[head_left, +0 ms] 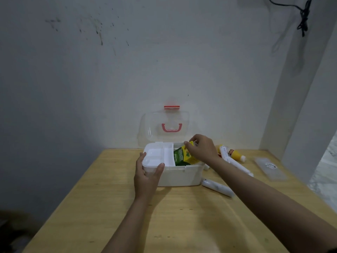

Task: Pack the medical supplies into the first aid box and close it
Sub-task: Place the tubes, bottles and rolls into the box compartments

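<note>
We are steadying the white plastic first aid box (175,175) on the pale wooden table (113,212) with our left hand (146,177), its thumb and fingers curled round the box's near left corner. Just right of the box, near us, a white printed tube (218,187) is lying on the table, not yet packed.

With our right hand (201,147) we are pinching the top of a green and yellow carton (182,156) and lowering it, tilted, into the box's right side, beside the white divided tray (158,155). So we are judging ourselves early in the packing step; next the carton needs laying flat enough for the lid to clear it.

On the carton we are reading "Herbal"; its smaller print is too fine to read.

Farther right, a long white tube (235,162), a yellow tube (235,154) and a clear flat case (270,168) are waiting. The clear lid (164,125) with its pink handle (171,127) is standing open against the wall.
</note>
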{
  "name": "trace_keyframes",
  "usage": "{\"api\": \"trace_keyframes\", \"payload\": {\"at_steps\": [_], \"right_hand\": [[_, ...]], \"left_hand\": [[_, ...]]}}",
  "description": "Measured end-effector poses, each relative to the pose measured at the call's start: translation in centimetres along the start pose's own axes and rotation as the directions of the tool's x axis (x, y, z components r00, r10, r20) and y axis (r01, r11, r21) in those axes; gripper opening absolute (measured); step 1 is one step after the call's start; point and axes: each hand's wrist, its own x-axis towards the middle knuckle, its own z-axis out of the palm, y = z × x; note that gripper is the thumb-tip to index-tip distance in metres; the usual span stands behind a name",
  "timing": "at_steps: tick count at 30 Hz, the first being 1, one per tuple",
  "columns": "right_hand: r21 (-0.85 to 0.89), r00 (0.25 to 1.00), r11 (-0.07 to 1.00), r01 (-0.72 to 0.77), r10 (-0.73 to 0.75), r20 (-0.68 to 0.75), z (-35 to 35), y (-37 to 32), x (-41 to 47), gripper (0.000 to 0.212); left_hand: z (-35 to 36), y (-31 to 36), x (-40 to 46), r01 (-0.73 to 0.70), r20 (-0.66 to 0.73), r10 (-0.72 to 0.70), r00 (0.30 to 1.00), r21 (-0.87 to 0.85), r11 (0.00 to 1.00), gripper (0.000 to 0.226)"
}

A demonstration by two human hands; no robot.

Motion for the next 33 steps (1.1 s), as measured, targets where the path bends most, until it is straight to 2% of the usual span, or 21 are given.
{"api": "trace_keyframes", "payload": {"at_steps": [4,8,10,13,17,24,27,33], "right_hand": [[0.049,0.991,0.99,0.133,-0.134,0.01,-0.8,0.8,-0.7,0.035],[0.054,0.942,0.956,0.289,-0.294,0.159,-2.3,0.9,-1.2,0.034],[0.019,0.912,0.943,0.331,-0.325,0.251,-3.0,0.8,-1.2,0.032],[-0.031,0.877,0.941,0.338,-0.302,0.375,-3.8,0.6,-1.0,0.032],[-0.124,0.847,0.924,0.361,-0.269,0.459,-3.9,0.4,-0.8,0.043],[-0.231,0.88,0.911,0.342,-0.224,0.419,-3.6,0.2,0.0,0.047],[-0.252,0.881,0.916,0.311,-0.178,0.438,-3.1,0.2,0.3,0.049],[-0.367,0.874,0.865,0.342,-0.149,0.462,-1.3,-0.4,0.6,0.048]], "left_hand": [[-0.1,-0.1,-0.1,-0.009,0.001,0.009,1.0,-0.003,1.0,0.065],[0.0,-0.1,0.0,-0.008,-0.01,0.008,1.0,-0.004,1.0,0.064],[0.1,-0.2,0.0,-0.012,-0.013,0.012,1.0,-0.005,1.0,0.063],[0.1,-0.4,0.0,-0.024,-0.017,0.024,1.0,0.0,1.0,0.064],[0.1,-0.4,0.1,-0.025,-0.012,0.025,1.0,0.003,1.0,0.066],[-0.1,-0.2,0.0,-0.014,-0.002,0.014,1.0,0.007,1.0,0.065],[-0.1,0.0,-0.1,-0.012,0.002,0.012,1.0,-0.001,1.0,0.064],[0.0,0.3,-0.1,0.014,-0.001,-0.014,1.0,-0.004,1.0,0.068]]}}
